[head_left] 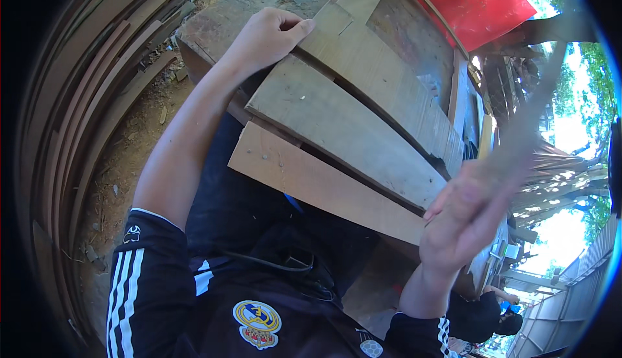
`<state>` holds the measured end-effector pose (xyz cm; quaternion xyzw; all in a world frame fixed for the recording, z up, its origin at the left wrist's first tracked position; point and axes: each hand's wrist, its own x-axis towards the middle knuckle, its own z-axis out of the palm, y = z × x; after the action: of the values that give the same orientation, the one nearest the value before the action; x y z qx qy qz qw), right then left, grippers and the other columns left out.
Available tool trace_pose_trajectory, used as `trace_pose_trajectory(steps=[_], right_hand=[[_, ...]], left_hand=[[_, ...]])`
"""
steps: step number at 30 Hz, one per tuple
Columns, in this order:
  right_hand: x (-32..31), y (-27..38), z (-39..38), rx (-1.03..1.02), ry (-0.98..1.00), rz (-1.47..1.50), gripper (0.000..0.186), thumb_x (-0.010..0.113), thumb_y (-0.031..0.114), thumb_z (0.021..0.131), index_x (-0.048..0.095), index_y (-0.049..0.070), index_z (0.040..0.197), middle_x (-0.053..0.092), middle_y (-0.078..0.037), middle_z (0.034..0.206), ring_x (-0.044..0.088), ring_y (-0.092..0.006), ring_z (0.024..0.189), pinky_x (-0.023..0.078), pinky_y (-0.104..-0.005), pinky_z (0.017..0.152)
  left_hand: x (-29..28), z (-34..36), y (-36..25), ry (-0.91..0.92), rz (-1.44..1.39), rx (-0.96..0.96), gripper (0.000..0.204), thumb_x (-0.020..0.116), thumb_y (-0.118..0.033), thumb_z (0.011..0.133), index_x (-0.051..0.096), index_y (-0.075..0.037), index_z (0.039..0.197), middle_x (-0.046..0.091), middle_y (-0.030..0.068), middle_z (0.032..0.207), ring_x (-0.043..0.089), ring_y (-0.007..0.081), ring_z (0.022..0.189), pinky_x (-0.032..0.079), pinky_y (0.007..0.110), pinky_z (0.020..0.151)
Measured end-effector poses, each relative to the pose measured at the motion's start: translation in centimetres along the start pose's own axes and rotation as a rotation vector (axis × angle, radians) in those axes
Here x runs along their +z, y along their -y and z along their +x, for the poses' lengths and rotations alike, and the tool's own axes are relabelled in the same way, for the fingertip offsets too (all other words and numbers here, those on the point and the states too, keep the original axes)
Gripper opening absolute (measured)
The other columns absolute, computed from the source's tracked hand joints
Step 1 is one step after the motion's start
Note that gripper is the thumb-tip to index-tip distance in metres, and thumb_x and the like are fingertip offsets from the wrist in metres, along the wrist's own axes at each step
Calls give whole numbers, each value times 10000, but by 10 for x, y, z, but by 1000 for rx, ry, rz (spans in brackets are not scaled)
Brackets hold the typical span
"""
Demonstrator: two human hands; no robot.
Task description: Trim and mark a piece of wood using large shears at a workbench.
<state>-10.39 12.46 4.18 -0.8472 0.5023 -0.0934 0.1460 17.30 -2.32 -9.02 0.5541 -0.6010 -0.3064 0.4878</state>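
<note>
My left hand (275, 37) is closed on the edge of a long light-brown plank (382, 79) lying across a worn wooden work surface (220, 21). A pale grey board (337, 125) lies just below that plank, and a narrower tan board (311, 180) sits nearest my body, with a few small marks near its left end. At the right, my right hand (460, 215) grips a long flat wooden piece (521, 121), raised at a slant over the boards' right ends. Both that hand and the piece are smeared by motion.
Long wooden strips (74, 112) lie stacked on the dirt at the left. A red sheet (466, 5) is at the upper right beyond the boards. A co-worker (476, 319) in dark clothing is at the lower right, with metal panels, branches and more timber along that side.
</note>
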Motion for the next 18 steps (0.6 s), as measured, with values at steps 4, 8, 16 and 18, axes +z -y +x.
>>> trace_pose_trajectory(steps=[4, 8, 16, 18], right_hand=[[5, 2, 0, -78, -140, -7, 595, 538, 183, 1050, 333, 15, 1583, 587, -161, 839, 564, -205, 703, 493, -398, 715], [-18, 11, -1, -114, -227, 1, 610, 566, 133, 1018, 350, -17, 1569, 626, -217, 896, 553, -242, 636, 475, -368, 641], [4, 5, 10, 137, -16, 206, 621, 527, 202, 1061, 286, 62, 1615, 564, -94, 759, 452, -172, 587, 426, -294, 605], [-9, 4, 3, 108, -114, 224, 603, 534, 259, 1069, 324, 103, 1613, 480, -20, 705, 338, -142, 574, 384, -285, 581]], left_hand=[[-2, -3, -4, -3, 62, 8, 402, 627, -359, 1022, 742, 26, 1045, 608, -23, 674, 501, 38, 663, 434, 283, 612], [-10, -5, 7, 5, 89, 0, 423, 617, -363, 1028, 727, 45, 1020, 554, -27, 643, 463, 45, 636, 412, 281, 594], [-6, -2, -7, -18, 111, -15, 513, 592, -426, 1030, 701, 64, 924, 594, 33, 625, 518, 72, 618, 448, 313, 603], [-6, -7, -7, 6, 104, -10, 531, 584, -438, 1031, 693, 66, 906, 590, 37, 620, 526, 89, 618, 451, 322, 612]])
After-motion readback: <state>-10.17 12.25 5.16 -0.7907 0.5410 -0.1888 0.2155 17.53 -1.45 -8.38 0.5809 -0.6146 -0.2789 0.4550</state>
